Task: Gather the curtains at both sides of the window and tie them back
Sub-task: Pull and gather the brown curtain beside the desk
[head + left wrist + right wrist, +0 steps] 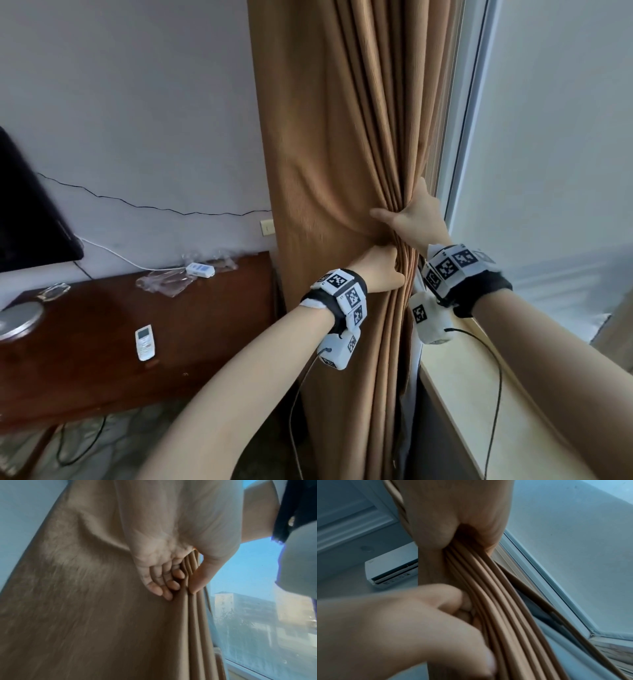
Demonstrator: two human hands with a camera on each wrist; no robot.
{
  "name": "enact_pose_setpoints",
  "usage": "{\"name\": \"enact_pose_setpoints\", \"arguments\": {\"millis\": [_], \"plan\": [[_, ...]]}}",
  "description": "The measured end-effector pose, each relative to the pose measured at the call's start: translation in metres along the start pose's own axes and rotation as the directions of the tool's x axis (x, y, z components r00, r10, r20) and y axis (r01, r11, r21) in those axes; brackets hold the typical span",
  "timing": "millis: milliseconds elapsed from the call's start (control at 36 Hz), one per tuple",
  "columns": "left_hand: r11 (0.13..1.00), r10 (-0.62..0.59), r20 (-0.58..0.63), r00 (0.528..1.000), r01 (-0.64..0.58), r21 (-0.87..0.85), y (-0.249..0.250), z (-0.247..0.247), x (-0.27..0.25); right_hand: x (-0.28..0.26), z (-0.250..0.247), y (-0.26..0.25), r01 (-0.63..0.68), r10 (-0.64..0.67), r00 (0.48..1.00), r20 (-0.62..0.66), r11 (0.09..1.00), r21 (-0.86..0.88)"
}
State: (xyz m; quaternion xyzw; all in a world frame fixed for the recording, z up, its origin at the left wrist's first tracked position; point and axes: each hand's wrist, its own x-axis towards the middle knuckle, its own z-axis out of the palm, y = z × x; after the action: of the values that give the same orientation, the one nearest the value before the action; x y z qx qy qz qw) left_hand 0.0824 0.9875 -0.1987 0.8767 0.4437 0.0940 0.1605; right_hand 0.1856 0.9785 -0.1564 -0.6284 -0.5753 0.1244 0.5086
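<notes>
**Hands bunch the brown curtain at the window's left side**

Desk (102, 325) of dark wood runs along the wall at the far left, with a black screen (27, 205) above its left end. A white remote (145, 342) lies near the desk's front edge, and a smaller white device (200, 269) sits at the back edge on crumpled clear plastic (164, 281). A thin black wire (137, 205) trails across the wall to the curtain.

The curtain (325, 137) hangs just right of the desk, against the window frame (469, 137), its right part gathered into tight pleats. The left hand (380, 270) grips the bunch from the left, thumb in front; the left wrist view shows its fingers (164, 577) curled into the folds. Just above, the right hand (411, 216) clasps the same pleats from the window side, thumb pointing left across the cloth and fingers hidden behind it. The two hands nearly touch.

Farther right, a pale sill (479, 394) runs under the glass, and the right arm reaches over it. An air conditioner (392, 572) shows high on the wall in the right wrist view.
</notes>
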Motion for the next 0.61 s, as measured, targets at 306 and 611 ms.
{"name": "enact_pose_setpoints", "arguments": {"millis": [306, 611], "plan": [[0.877, -0.321, -0.291, 0.901, 0.166, -0.451, -0.121, -0.045, 0.029, 0.003, 0.004, 0.001, 0.1, -0.1, 0.995, -0.016, 0.995, -0.008], [0.575, -0.689, -0.273, 0.671, 0.279, -0.769, -0.243, -0.063, 0.065, 0.005, 0.003, 0.011, 0.072, -0.07, 0.997, -0.029, 0.996, 0.05]]}}
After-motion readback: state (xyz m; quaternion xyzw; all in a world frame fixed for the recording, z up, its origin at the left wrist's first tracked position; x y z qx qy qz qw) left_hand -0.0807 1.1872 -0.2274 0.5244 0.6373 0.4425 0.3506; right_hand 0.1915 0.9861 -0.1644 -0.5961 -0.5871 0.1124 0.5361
